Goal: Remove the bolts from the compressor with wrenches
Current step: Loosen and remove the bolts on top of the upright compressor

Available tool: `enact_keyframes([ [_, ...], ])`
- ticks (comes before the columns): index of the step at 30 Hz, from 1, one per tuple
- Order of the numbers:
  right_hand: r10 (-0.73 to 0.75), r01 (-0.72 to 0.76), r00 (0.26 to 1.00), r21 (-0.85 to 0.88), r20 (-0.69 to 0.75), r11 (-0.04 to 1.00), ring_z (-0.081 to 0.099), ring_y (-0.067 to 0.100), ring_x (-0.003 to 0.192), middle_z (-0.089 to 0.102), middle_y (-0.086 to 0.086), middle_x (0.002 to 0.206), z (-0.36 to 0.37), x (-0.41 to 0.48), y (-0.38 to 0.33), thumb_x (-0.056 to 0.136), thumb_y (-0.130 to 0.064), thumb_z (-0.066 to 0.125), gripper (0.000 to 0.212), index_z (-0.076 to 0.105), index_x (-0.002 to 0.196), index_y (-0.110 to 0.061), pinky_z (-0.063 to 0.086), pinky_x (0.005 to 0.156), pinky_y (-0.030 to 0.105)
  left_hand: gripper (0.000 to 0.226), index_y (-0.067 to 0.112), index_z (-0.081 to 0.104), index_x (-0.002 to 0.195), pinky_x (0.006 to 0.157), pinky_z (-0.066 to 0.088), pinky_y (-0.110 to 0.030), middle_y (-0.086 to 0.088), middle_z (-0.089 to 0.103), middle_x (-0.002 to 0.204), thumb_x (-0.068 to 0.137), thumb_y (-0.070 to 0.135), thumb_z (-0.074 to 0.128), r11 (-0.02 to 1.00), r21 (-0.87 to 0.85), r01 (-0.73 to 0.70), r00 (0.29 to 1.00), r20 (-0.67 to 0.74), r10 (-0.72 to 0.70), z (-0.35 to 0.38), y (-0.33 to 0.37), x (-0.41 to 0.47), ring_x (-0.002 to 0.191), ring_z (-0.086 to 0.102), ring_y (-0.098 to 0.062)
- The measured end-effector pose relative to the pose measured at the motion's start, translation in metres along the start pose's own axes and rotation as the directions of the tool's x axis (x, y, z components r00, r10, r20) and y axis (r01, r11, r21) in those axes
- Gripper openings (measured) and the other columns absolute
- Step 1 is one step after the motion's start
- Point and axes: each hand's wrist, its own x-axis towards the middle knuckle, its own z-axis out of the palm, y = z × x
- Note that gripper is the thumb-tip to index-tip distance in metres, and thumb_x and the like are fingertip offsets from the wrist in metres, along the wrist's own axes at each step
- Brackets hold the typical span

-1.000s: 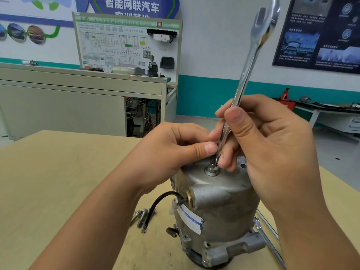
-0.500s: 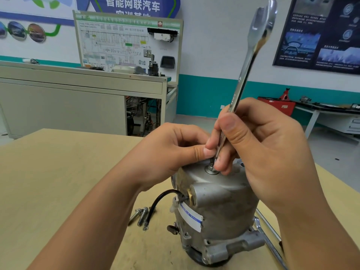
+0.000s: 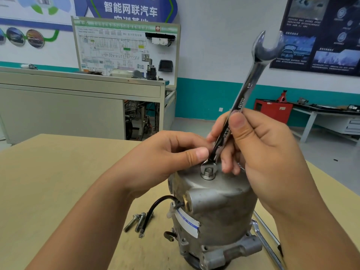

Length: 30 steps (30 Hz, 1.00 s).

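A grey metal compressor [image 3: 218,207] stands upright on the wooden table [image 3: 58,172]. On its top sits a bolt [image 3: 208,171] with a washer. A chrome double open-end wrench [image 3: 245,92] stands nearly upright, its lower jaw on the bolt head. My right hand [image 3: 259,151] grips the wrench shaft between thumb and fingers. My left hand [image 3: 165,154] is curled beside the bolt, its thumb pressing the wrench's lower end. Two loose bolts [image 3: 136,221] lie on the table left of the compressor.
A black cable [image 3: 155,209] loops out of the compressor's left side. Another wrench [image 3: 266,248] lies on the table at the right, partly under my forearm. Behind the table stand a grey training bench [image 3: 78,106] and a red box [image 3: 272,112].
The wrench has turned about its own axis, so its upper jaw now faces me. The bolt head shows more clearly under the lower jaw. Both hands stay in place.
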Motion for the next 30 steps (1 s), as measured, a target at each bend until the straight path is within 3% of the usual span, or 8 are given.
enact_keyframes([
  [3, -0.004, -0.002, 0.998, -0.094, -0.07, 0.996, 0.043, 0.006, 0.046, 0.048, 0.001, 0.049, 0.001, 0.001, 0.003, 0.09, -0.042, 0.042, 0.031, 0.065, 0.076, -0.024, 0.036, 0.047, 0.016, 0.023, 0.011, 0.073, 0.097, 0.087, 0.051, -0.027, -0.008, 0.072, 0.099, 0.083, 0.018, 0.056, 1.0, -0.015, 0.017, 1.0, 0.013, -0.016, 0.0, -0.002, 0.001, 0.098, 0.066, -0.021],
  [9, -0.027, 0.019, 0.997, -0.104, -0.075, 0.994, 0.057, 0.014, 0.064, 0.059, 0.007, 0.073, 0.004, 0.002, 0.001, 0.089, -0.037, 0.045, 0.029, 0.065, 0.073, -0.023, 0.049, 0.06, 0.024, 0.022, 0.012, 0.074, 0.093, 0.081, 0.049, -0.015, -0.002, 0.072, 0.1, 0.081, 0.021, 0.057, 0.996, -0.083, 0.026, 1.0, 0.018, -0.024, 0.005, -0.001, 0.002, 0.099, 0.064, -0.006],
  [13, 0.0, -0.005, 0.995, -0.057, -0.099, 0.998, 0.054, -0.001, 0.056, 0.059, 0.001, 0.063, 0.005, 0.0, -0.005, 0.088, -0.039, 0.049, 0.026, 0.065, 0.074, -0.023, 0.043, 0.052, 0.007, 0.017, 0.02, 0.077, 0.081, 0.078, 0.047, -0.013, 0.0, 0.071, 0.089, 0.078, 0.023, 0.06, 1.0, -0.024, 0.014, 1.0, -0.005, -0.014, 0.006, 0.0, 0.003, 0.094, 0.063, -0.003],
  [16, -0.03, 0.006, 0.986, -0.146, -0.165, 0.989, 0.062, -0.003, 0.072, 0.066, -0.011, 0.077, 0.011, -0.002, -0.004, 0.082, -0.04, 0.056, 0.01, 0.061, 0.084, -0.031, 0.046, 0.061, 0.008, 0.012, 0.012, 0.073, 0.077, 0.08, 0.051, -0.025, -0.005, 0.071, 0.088, 0.073, 0.021, 0.067, 0.999, -0.025, 0.024, 0.997, -0.077, -0.026, 0.008, -0.001, 0.003, 0.089, 0.066, -0.015],
  [20, -0.158, 0.08, 0.971, -0.381, -0.179, 0.921, 0.058, -0.005, 0.074, 0.064, -0.015, 0.073, 0.018, -0.006, -0.003, 0.08, -0.032, 0.063, 0.003, 0.061, 0.08, -0.035, 0.041, 0.062, 0.003, 0.061, -0.02, 0.057, 0.103, 0.098, 0.044, -0.041, -0.03, 0.062, 0.114, 0.065, 0.024, 0.074, 0.998, -0.048, 0.05, 0.986, -0.156, -0.057, 0.008, -0.002, 0.001, 0.113, 0.055, -0.041],
  [24, -0.037, -0.004, 0.985, -0.238, -0.166, 0.971, 0.063, -0.002, 0.079, 0.069, -0.016, 0.079, 0.011, -0.002, -0.001, 0.081, -0.021, 0.07, 0.014, 0.069, 0.091, -0.031, 0.047, 0.068, 0.008, 0.039, -0.003, 0.065, 0.076, 0.104, 0.041, -0.048, -0.025, 0.065, 0.112, 0.059, 0.03, 0.077, 0.997, -0.017, 0.07, 0.981, -0.181, -0.071, 0.012, 0.003, 0.002, 0.114, 0.057, -0.037],
  [27, 0.003, -0.025, 0.994, -0.206, -0.11, 0.978, 0.066, 0.002, 0.089, 0.071, -0.011, 0.088, 0.009, -0.002, 0.0, 0.083, -0.016, 0.066, 0.023, 0.069, 0.105, -0.023, 0.053, 0.079, 0.019, 0.02, 0.011, 0.067, 0.064, 0.1, 0.046, -0.04, -0.023, 0.067, 0.11, 0.06, 0.028, 0.076, 0.998, -0.025, 0.057, 0.981, -0.183, -0.061, 0.012, 0.003, 0.002, 0.112, 0.059, -0.034],
  [30, -0.034, 0.024, 0.998, -0.188, -0.049, 0.982, 0.066, 0.001, 0.086, 0.072, -0.013, 0.086, 0.009, -0.002, -0.002, 0.086, -0.014, 0.065, 0.021, 0.068, 0.102, -0.025, 0.052, 0.075, 0.016, 0.032, -0.004, 0.07, 0.085, 0.09, 0.053, -0.026, -0.021, 0.068, 0.11, 0.065, 0.02, 0.077, 0.998, -0.049, 0.041, 0.99, -0.136, -0.047, 0.006, 0.0, 0.002, 0.108, 0.063, -0.029],
])
